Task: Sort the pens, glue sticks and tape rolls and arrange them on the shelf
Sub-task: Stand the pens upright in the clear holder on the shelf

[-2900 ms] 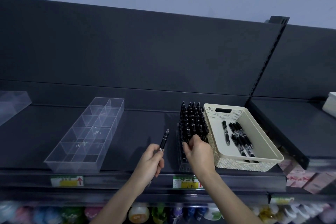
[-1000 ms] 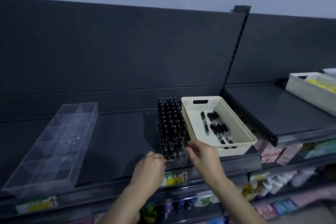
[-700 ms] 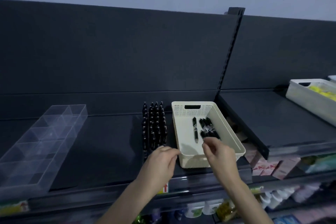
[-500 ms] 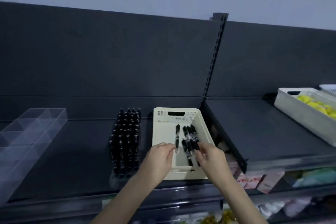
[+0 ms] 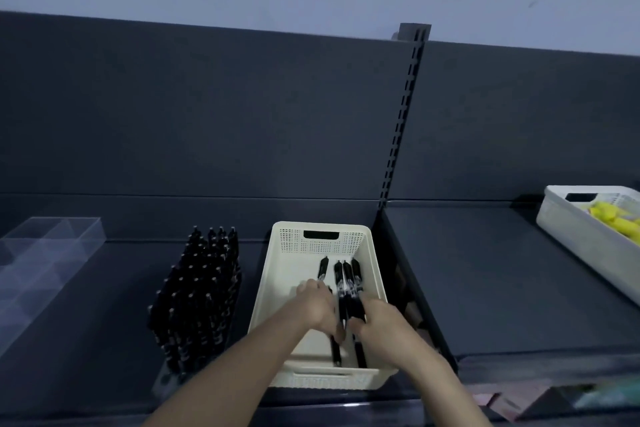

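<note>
A cream perforated basket (image 5: 273, 291) stands on the dark shelf and holds a few black pens (image 5: 347, 279) lying lengthwise. Both my hands reach into it. My left hand (image 5: 317, 305) curls its fingers over the pens from the left. From the right, my right hand (image 5: 379, 322) closes its fingers on the same bunch. The pens' lower ends stick out below both hands. Left of the basket, a rack (image 5: 201, 295) holds several black pens standing upright.
A clear divided tray (image 5: 41, 253) lies at the far left of the shelf. A white basket (image 5: 568, 236) with yellow items sits on the right-hand shelf section, past a slotted upright post (image 5: 401, 114). Packaged goods show on the lower shelf at bottom right.
The pen that my left hand held is gone from it. Both hands moved from the pen rack rightwards into the cream basket and closed on the pens, and the view shifted right.
</note>
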### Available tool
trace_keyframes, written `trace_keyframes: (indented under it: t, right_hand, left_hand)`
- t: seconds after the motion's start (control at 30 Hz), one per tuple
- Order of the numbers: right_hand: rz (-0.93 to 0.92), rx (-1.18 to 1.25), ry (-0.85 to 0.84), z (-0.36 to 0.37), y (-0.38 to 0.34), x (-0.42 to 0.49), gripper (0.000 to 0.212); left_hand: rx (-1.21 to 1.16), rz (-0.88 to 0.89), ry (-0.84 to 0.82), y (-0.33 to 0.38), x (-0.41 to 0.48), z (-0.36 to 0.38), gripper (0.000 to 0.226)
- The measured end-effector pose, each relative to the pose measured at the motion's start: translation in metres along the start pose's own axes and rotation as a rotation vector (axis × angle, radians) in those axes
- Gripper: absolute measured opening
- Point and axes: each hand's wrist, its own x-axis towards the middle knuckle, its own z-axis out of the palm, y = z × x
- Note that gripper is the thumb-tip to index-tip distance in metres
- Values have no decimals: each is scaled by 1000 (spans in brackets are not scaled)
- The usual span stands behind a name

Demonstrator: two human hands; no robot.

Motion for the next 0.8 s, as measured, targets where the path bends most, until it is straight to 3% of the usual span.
trace_keyframes:
  t: [0.2,0.37,0.47,0.57,0.7,0.8]
  right_hand:
    - [154,-335,-181,10,-16,42,49]
    - [201,-374,-19,15,-26,67,46]
    - [176,-266,-31,19,-21,76,38]
    - [187,-134,-38,29,-14,84,14]
    - [205,-34,-16,27,-8,83,30]
    - [216,-30,-26,23,-5,79,29]
  left_hand:
    - [-193,-41,152,-25,26,-13,37]
    - [-290,-11,261,-27,33,-8,15]
    - [-313,-26,273,-27,34,-6,16]
    - [-320,-52,263,-27,36,-6,23]
    - [-392,-98,293,-27,36,-6,30]
    - [-440,-117,303,-27,37,-5,30]
